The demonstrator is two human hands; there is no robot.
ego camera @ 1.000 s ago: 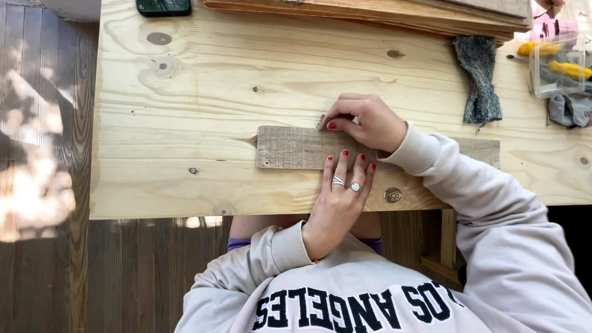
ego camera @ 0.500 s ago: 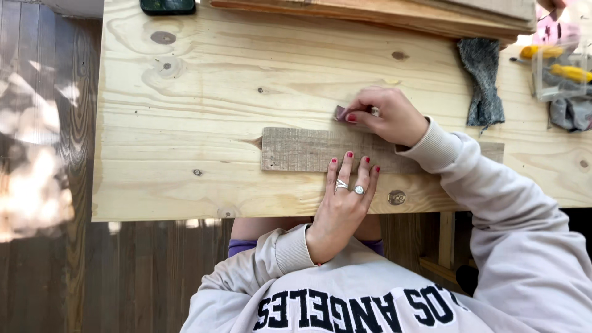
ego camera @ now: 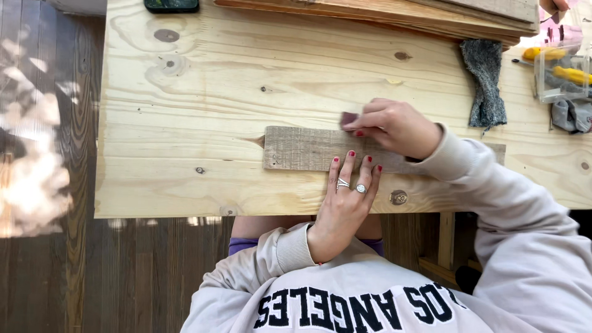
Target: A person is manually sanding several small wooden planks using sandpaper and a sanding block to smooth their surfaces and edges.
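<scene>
A weathered grey plank (ego camera: 296, 148) lies flat on a pale pine tabletop (ego camera: 185, 92). My left hand (ego camera: 345, 200), with rings and red nails, presses fingers-down on the plank's near edge. My right hand (ego camera: 398, 128) pinches a small dark reddish sanding piece (ego camera: 349, 118) against the plank's far edge. My right sleeve covers the plank's right part.
A stack of boards (ego camera: 401, 12) runs along the table's far edge. A grey fibrous pad (ego camera: 484, 80) and a clear box of yellow-handled tools (ego camera: 561, 71) sit at the right, and a dark flat object (ego camera: 171, 5) at the top. Dark deck boards (ego camera: 49, 185) lie to the left.
My right hand has slid the sanding piece a little to the right along the plank's far edge. My left hand stays pressed on the plank.
</scene>
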